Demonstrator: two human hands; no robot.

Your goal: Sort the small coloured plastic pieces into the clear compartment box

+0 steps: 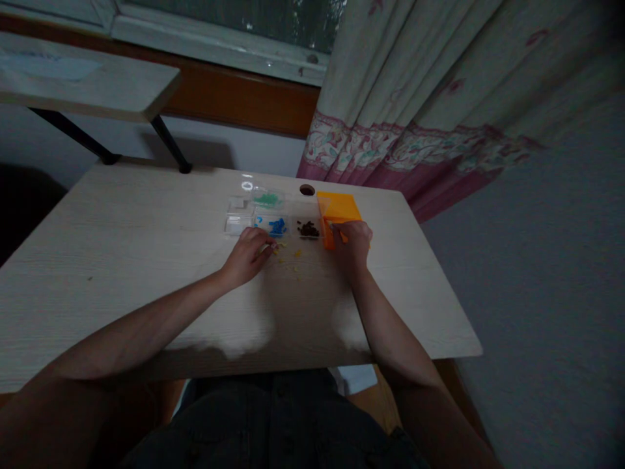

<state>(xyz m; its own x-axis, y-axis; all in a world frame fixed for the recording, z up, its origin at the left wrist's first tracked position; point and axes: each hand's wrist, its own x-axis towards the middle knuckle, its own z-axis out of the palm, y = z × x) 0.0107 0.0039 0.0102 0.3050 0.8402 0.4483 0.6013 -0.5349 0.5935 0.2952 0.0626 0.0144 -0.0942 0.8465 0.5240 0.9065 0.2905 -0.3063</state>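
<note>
My left hand (pixel 248 256) rests at the tabletop with its fingertips pinched, just in front of a clear tray of blue pieces (pixel 277 227). What the pinch holds, if anything, is too small to name. Small yellow pieces (pixel 297 253) lie scattered to the right of those fingertips. My right hand (pixel 353 246) is over the front of an orange box (pixel 339 206), fingers drawn together near a pale bit that I cannot identify. Left of that box sits a clear compartment with dark brown pieces (pixel 308 229). Green pieces (pixel 266 200) fill another clear compartment behind the blue ones.
Clear lidded compartments (pixel 237 225) stand at the left of the group. A round hole (pixel 307 189) pierces the pale wooden table (pixel 161 241) near its back edge. A raised shelf (pixel 122 81) on black legs is at back left. A curtain (pixel 381 98) hangs behind the table.
</note>
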